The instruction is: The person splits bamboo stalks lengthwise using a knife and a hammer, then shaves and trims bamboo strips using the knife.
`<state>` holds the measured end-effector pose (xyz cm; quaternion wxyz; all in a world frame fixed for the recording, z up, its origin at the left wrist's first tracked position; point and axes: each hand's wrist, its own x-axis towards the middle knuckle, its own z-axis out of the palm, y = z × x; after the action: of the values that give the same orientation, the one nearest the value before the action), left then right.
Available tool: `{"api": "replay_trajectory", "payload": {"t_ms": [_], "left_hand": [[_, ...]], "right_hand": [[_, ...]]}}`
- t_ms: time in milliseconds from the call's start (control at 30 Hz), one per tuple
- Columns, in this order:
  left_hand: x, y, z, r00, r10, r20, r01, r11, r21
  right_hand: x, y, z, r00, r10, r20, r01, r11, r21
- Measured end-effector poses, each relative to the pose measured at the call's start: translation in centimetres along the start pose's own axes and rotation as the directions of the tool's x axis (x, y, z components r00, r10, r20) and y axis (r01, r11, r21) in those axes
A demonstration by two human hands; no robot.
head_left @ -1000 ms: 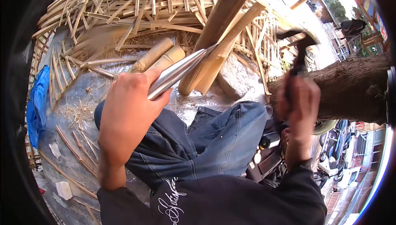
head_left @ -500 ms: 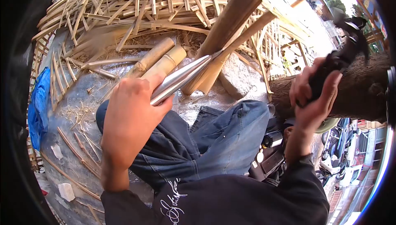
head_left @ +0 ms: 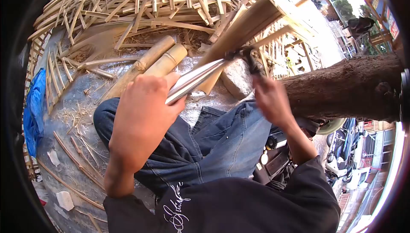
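My left hand (head_left: 143, 117) is closed around a shiny metal-handled tool (head_left: 194, 81) that tapers away from me. Its far end meets a thick bamboo piece (head_left: 245, 30), which leans up to the right. A narrower bamboo strip (head_left: 273, 35) stands out beside it. My right hand (head_left: 273, 102), blurred by motion, grips a dark hammer-like tool (head_left: 253, 64). The head of that tool is at the tapered end of the metal tool; whether they touch is unclear. Behind them sits a pale stone block (head_left: 237, 79).
Two bamboo lengths (head_left: 164, 62) lie left of the leaning piece. A large heap of bamboo strips (head_left: 141, 2) fills the back. A thick log (head_left: 341, 87) runs along the right. Blue plastic (head_left: 35, 111) and a small white block (head_left: 65, 200) are at left.
My right hand has swung the dark tool down and left, from raised at the right to the metal tool's far end. The leaning bamboo has tilted farther right.
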<state>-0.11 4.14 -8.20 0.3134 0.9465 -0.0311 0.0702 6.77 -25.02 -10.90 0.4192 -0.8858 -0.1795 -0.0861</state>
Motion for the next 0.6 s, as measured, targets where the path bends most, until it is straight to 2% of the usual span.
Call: {"api": "replay_trajectory", "payload": {"t_ms": [33,67,100,167,200,233,267,300,333,367,400,433,500,533,600], "left_hand": [[-0.1,-0.2,0.2,1.000,0.016,0.007,-0.016,1.000,0.001],[-0.2,-0.8,0.4,1.000,-0.003,-0.023,0.002,1.000,-0.022],[0.0,-1.2,0.5,0.996,-0.047,-0.070,0.043,0.998,-0.053],[-0.1,-1.5,0.6,0.997,-0.037,-0.062,0.034,0.998,-0.056],[0.0,-1.5,0.6,0.997,-0.003,-0.072,-0.001,0.999,-0.053],[0.0,-1.4,0.6,0.998,-0.002,-0.068,-0.002,0.999,-0.052],[0.1,-1.1,0.6,0.997,0.014,-0.078,-0.016,1.000,-0.025],[0.1,-1.0,0.6,0.996,0.029,-0.083,-0.029,1.000,0.002],[-0.1,-0.9,0.6,0.997,0.034,-0.075,-0.034,0.999,0.002],[-0.2,-0.7,0.7,0.998,0.006,-0.063,-0.007,1.000,-0.007],[-0.1,-0.6,0.7,0.998,-0.023,-0.063,0.022,1.000,-0.015],[-0.1,-0.8,0.5,0.998,-0.014,-0.062,0.014,1.000,-0.004],[0.1,-1.6,0.4,0.995,-0.093,-0.044,0.089,0.993,-0.077],[-0.1,-1.6,0.7,0.994,-0.103,-0.025,0.101,0.992,-0.079],[0.2,-1.3,0.8,0.996,0.001,-0.085,-0.003,1.000,-0.021]], "right_hand": [[-0.6,0.6,1.8,0.971,0.203,0.130,-0.181,0.970,-0.165],[-0.4,-1.4,0.4,0.926,0.272,0.260,-0.201,0.941,-0.271],[-0.6,-2.2,-0.3,0.909,0.299,0.292,-0.274,0.954,-0.123],[-1.0,-3.9,-1.7,0.996,-0.010,0.084,0.019,0.994,-0.109],[-0.7,-5.9,-2.7,0.998,0.062,0.023,-0.064,0.990,0.124],[-0.4,-7.3,-3.4,0.989,0.143,-0.023,-0.126,0.927,0.354],[0.0,-6.9,-3.3,0.983,0.074,-0.165,0.011,0.885,0.465],[0.3,-5.8,-2.8,0.976,0.078,-0.203,0.080,0.738,0.670],[0.1,-0.4,-1.5,0.985,-0.141,-0.096,0.151,0.983,0.104],[0.3,1.2,-0.6,0.991,-0.128,0.023,0.130,0.981,-0.143],[0.4,2.7,0.3,0.983,-0.113,0.142,0.160,0.912,-0.379],[0.1,0.7,1.4,0.985,0.039,0.167,0.006,0.966,-0.260],[-0.3,-3.3,-0.9,0.948,0.251,0.195,-0.246,0.968,-0.052],[-0.3,-4.6,-1.8,0.975,0.202,0.088,-0.209,0.975,0.076],[-0.1,-7.1,-3.5,0.987,0.094,-0.129,-0.052,0.954,0.295]]}}
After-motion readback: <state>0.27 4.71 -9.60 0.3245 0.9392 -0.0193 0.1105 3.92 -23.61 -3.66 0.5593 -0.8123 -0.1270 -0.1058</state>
